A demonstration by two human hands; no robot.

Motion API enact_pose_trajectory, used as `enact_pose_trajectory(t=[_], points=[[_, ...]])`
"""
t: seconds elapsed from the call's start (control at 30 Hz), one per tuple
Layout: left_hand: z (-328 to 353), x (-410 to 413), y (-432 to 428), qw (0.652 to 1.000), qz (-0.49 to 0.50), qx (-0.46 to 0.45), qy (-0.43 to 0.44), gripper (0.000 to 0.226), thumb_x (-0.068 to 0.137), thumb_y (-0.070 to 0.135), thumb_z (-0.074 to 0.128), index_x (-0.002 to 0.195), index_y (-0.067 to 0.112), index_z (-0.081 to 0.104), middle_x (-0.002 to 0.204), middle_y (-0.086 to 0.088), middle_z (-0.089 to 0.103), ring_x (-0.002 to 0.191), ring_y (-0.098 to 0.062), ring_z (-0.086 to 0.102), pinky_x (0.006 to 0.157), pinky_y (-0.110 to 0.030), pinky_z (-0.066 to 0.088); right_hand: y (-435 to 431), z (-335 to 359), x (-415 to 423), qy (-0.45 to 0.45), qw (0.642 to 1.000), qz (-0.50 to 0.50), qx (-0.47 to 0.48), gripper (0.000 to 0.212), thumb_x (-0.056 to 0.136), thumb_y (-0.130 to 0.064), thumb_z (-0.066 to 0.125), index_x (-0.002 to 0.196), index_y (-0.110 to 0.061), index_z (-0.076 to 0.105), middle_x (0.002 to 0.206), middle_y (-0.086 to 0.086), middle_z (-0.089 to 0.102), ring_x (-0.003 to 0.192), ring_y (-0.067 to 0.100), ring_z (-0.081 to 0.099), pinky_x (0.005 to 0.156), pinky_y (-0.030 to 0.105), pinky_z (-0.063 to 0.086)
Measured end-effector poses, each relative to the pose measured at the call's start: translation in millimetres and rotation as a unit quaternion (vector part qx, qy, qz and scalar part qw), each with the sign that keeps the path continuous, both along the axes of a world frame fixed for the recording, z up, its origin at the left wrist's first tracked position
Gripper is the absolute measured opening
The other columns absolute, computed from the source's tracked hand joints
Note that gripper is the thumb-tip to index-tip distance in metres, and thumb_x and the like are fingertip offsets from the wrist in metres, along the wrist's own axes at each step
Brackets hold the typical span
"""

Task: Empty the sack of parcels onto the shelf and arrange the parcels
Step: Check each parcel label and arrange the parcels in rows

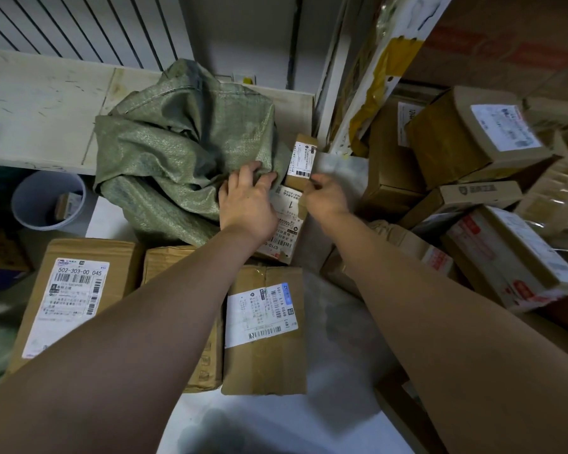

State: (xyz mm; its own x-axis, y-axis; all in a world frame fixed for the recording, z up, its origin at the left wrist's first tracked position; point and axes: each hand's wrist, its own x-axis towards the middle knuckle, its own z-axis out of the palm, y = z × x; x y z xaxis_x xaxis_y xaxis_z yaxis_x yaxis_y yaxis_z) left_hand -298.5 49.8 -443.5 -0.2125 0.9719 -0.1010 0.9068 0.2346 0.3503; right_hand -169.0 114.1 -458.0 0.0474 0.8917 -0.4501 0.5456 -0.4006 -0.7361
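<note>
A green woven sack (177,152) slumps against the white shelf board (46,106) in the middle of the view. My left hand (246,201) grips a fold of the sack at its right edge. My right hand (325,194) pinches a small brown parcel (300,158) with a white label, just right of the sack. A second labelled parcel (287,224) lies beneath both hands. Three brown parcels lie on the floor nearer me: a large one (76,290) at left, one (164,260) mostly under my left forearm, and one (266,326) in the centre.
A heap of cardboard boxes (473,142) fills the right side, under a leaning flat carton (381,70). A white bin (48,201) with a small box inside stands left of the sack. Pale floor (292,421) shows near me.
</note>
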Motion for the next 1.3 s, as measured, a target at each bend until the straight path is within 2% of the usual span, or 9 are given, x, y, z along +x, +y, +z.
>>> enact_pose_trajectory(t=[0.2, 0.33, 0.53, 0.63, 0.8, 0.93, 1.0, 1.1, 1.3], points=[[26, 15, -10, 0.997, 0.001, 0.053, 0.051, 0.072, 0.076, 0.027, 0.066, 0.143, 0.032, 0.041, 0.159, -0.003, 0.01, 0.148, -0.031, 0.002, 0.118, -0.056, -0.005, -20, 41, 25, -0.072, 0.992, 0.07, 0.076, 0.038, 0.098, -0.022, 0.052, 0.136, -0.016, 0.054, 0.133, 0.005, 0.061, 0.122, 0.019, 0.057, 0.092, 0.019, 0.037], [43, 37, -25, 0.997, -0.008, 0.064, 0.037, 0.07, 0.077, 0.025, 0.066, 0.143, 0.028, 0.042, 0.156, -0.004, 0.021, 0.146, -0.029, 0.011, 0.119, -0.054, -0.003, -43, 66, 43, -0.072, 0.989, 0.078, 0.106, 0.026, 0.096, -0.016, 0.052, 0.119, -0.018, 0.064, 0.107, 0.004, 0.073, 0.102, 0.02, 0.067, 0.095, 0.037, 0.052], [54, 74, -42, 0.996, -0.081, 0.015, -0.038, 0.04, 0.091, 0.026, 0.051, 0.13, 0.029, 0.056, 0.128, -0.004, 0.06, 0.12, -0.029, 0.051, 0.102, -0.041, 0.034, -75, 114, 88, -0.21, 0.965, 0.035, 0.152, 0.02, 0.095, -0.017, 0.051, 0.092, -0.012, 0.069, 0.087, 0.004, 0.072, 0.081, 0.023, 0.067, 0.072, 0.034, 0.055], [56, 97, -54, 0.992, -0.11, -0.009, -0.061, 0.037, 0.095, 0.031, 0.049, 0.132, 0.028, 0.054, 0.129, -0.006, 0.057, 0.122, -0.03, 0.048, 0.097, -0.041, 0.038, -91, 128, 111, -0.242, 0.962, 0.005, 0.123, 0.019, 0.093, -0.014, 0.053, 0.085, -0.01, 0.07, 0.078, 0.005, 0.067, 0.079, 0.028, 0.066, 0.063, 0.031, 0.048], [67, 126, -72, 0.988, -0.134, 0.012, -0.073, 0.035, 0.094, 0.031, 0.05, 0.128, 0.028, 0.057, 0.124, -0.005, 0.062, 0.118, -0.03, 0.054, 0.099, -0.044, 0.04, -113, 133, 137, -0.26, 0.957, -0.029, 0.122, 0.022, 0.097, -0.022, 0.05, 0.079, -0.026, 0.061, 0.088, -0.002, 0.07, 0.079, 0.015, 0.065, 0.069, 0.031, 0.055], [85, 150, -83, 0.972, -0.162, -0.029, -0.169, 0.026, 0.097, 0.036, 0.049, 0.114, 0.028, 0.066, 0.112, -0.003, 0.07, 0.105, -0.027, 0.063, 0.091, -0.038, 0.05, -126, 144, 157, -0.271, 0.948, -0.076, 0.149, 0.015, 0.098, -0.02, 0.05, 0.099, -0.024, 0.064, 0.093, -0.005, 0.063, 0.075, 0.01, 0.058, 0.059, 0.021, 0.044], [94, 166, -95, 0.956, -0.175, -0.08, -0.221, 0.031, 0.098, 0.048, 0.045, 0.107, 0.03, 0.068, 0.109, 0.0, 0.071, 0.1, -0.022, 0.064, 0.083, -0.033, 0.049, -131, 151, 170, -0.256, 0.944, -0.12, 0.171, 0.021, 0.098, -0.021, 0.052, 0.11, -0.025, 0.068, 0.101, -0.006, 0.067, 0.084, 0.011, 0.062, 0.065, 0.023, 0.05], [111, 189, -115, 0.919, -0.128, -0.169, -0.333, 0.054, 0.095, 0.063, 0.038, 0.126, 0.024, 0.059, 0.125, -0.003, 0.063, 0.11, -0.023, 0.057, 0.083, -0.029, 0.039, -142, 163, 187, -0.213, 0.938, -0.165, 0.216, 0.028, 0.095, -0.019, 0.05, 0.116, -0.026, 0.068, 0.112, -0.004, 0.069, 0.098, 0.015, 0.064, 0.082, 0.034, 0.056], [100, 237, -163, 0.871, 0.163, -0.091, -0.455, 0.066, 0.096, 0.062, 0.031, 0.143, 0.017, 0.042, 0.142, -0.008, 0.05, 0.13, -0.032, 0.046, 0.11, -0.042, 0.035, -190, 168, 262, -0.249, 0.909, -0.258, 0.211, 0.029, 0.095, -0.027, 0.042, 0.117, -0.018, 0.058, 0.119, 0.006, 0.062, 0.112, 0.028, 0.054, 0.091, 0.041, 0.045]])
